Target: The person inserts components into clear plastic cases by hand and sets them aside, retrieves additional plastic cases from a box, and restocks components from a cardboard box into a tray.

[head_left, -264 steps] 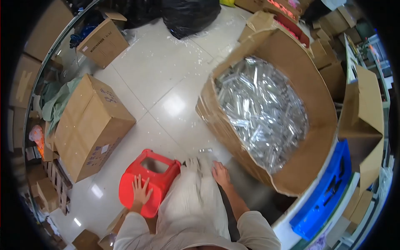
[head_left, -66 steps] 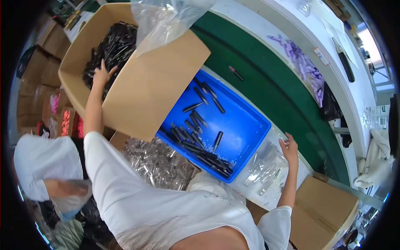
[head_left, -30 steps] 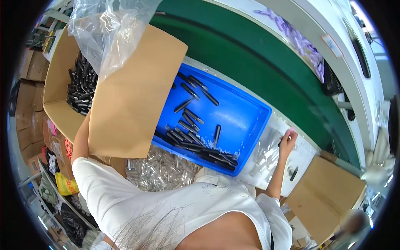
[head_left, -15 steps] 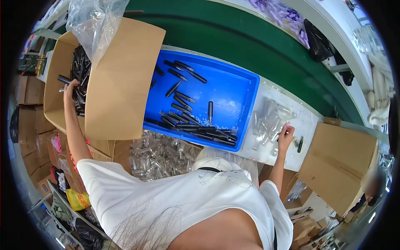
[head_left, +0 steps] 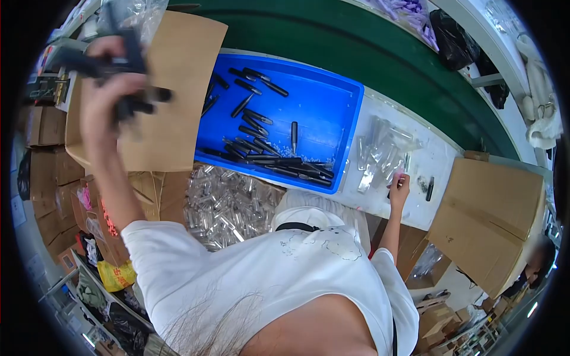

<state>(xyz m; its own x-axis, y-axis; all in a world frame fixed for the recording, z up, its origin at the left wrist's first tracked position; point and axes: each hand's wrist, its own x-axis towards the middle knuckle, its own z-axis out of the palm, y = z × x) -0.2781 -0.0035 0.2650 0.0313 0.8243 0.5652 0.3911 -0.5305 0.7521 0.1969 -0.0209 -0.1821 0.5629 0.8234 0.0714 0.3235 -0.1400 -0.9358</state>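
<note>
My left hand [head_left: 110,89] is raised above the open cardboard box [head_left: 178,77], closed round a bunch of black tubes [head_left: 136,50]. The hand and tubes are smeared by motion. More black tubes [head_left: 261,160], some with pale tapered ends, lie loose in the blue tray [head_left: 285,71]. To the right of the tray my right hand [head_left: 399,188] is low over the white tabletop, its fingers pinched together. What they hold, if anything, is hard to make out. Clear plastic tubes [head_left: 380,148] lie beside that hand, and a single black tube [head_left: 430,188] is to its right.
Below the tray stands a container full of clear plastic pieces [head_left: 225,207]. Another cardboard box [head_left: 487,207] is at the right end of the table. White grains [head_left: 285,149] are scattered in the tray. A person [head_left: 537,258] is at the far right edge.
My left hand has come up out of the cardboard box with a bunch of black tubes. My right hand has shifted slightly left, still by the clear tubes. The view has moved a little.
</note>
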